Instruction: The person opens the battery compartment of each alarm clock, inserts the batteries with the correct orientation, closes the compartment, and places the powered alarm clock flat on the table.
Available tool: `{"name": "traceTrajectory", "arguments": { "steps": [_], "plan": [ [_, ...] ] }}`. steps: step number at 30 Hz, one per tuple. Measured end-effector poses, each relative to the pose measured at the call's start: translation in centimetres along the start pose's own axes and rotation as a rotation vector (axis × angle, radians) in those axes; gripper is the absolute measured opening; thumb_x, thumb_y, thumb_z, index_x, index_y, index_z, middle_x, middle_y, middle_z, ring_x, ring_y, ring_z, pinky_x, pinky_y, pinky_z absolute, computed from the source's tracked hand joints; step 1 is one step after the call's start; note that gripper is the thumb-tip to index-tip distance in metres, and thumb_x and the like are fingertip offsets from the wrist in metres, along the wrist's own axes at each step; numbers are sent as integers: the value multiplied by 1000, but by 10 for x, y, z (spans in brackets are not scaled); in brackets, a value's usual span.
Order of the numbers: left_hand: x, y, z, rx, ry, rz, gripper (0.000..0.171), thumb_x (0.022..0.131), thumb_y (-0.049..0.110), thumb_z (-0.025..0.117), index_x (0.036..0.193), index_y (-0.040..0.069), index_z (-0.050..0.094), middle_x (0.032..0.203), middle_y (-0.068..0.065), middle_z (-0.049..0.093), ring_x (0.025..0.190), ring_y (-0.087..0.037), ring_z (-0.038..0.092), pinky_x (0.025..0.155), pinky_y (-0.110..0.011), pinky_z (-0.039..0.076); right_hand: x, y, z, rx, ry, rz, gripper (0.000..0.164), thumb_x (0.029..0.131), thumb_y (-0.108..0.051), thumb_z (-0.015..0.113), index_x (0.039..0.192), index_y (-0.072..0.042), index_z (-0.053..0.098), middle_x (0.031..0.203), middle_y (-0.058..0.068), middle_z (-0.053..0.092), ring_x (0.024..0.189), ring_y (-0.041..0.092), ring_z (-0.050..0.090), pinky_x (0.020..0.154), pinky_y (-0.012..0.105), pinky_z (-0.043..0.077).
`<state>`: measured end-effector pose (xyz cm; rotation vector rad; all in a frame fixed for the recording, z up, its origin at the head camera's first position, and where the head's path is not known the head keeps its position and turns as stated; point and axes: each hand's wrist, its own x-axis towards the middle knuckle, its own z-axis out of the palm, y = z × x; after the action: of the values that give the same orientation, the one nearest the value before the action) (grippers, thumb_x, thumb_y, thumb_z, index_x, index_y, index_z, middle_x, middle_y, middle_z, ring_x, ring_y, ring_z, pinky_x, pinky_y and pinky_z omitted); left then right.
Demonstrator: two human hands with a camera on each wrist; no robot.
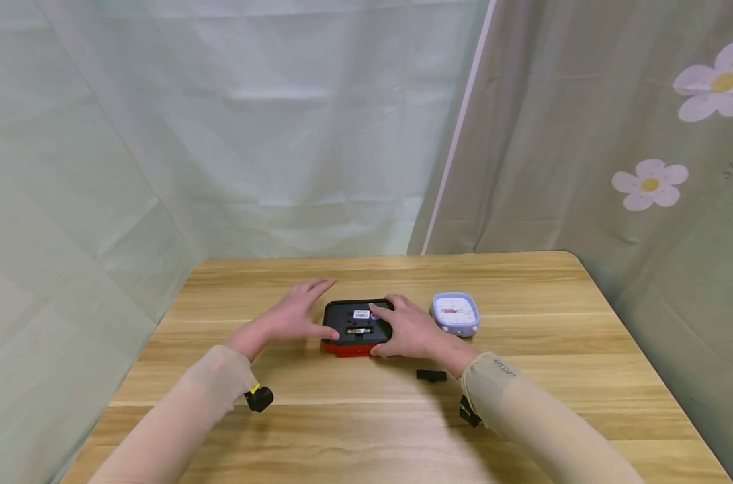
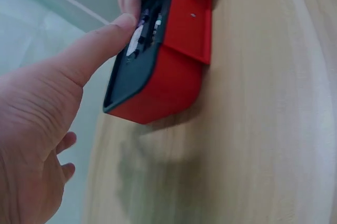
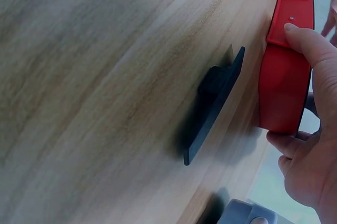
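Note:
A red clock with a black back [image 1: 336, 312] lies face down on the wooden table. In its back is an uncovered battery slot with a battery [image 1: 359, 331] inside. My right hand [image 1: 411, 329] grips the clock's right end; in the right wrist view the thumb presses the red side [image 3: 284, 87]. My left hand [image 1: 290, 317] is spread at the clock's left end, fingers extended. Its thumb [image 2: 100, 45] reaches over the black back, and I cannot tell whether it touches. A small black battery cover [image 1: 431, 375] lies on the table in front of the right hand.
A light blue square clock [image 1: 455, 312] with a white dial stands right of the right hand. Behind the wooden table [image 1: 523, 289] hangs a pale curtain [image 1: 318, 134], with flower prints on its right part.

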<state>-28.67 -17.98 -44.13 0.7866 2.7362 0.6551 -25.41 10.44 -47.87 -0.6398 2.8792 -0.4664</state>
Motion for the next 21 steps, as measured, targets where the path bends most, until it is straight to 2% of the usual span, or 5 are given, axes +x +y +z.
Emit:
{"name": "traceTrajectory", "arguments": {
  "steps": [6,13,21],
  "plan": [
    [-1,-3,16,25,-39,11,126,71,68,84,166,23,14,167,-14,19,147,-45,28,112,-66,28,1,0,0,-4,2,-9,98,78,-68,77,160,-31,38,161,15,30,145,33,34,113,49,35],
    [1,-4,33,24,-1,37,133,68,64,88,166,19,10,168,-16,15,149,-41,25,117,-66,13,1,1,2,-3,0,2,98,77,-69,77,160,-32,37,161,14,30,143,31,36,112,47,36],
    [0,-4,41,-12,11,48,135,70,62,88,166,20,4,169,-14,11,151,-39,23,118,-65,13,0,1,0,0,5,2,99,77,-69,77,160,-32,37,161,14,30,143,32,37,112,48,36]
  ]
}}
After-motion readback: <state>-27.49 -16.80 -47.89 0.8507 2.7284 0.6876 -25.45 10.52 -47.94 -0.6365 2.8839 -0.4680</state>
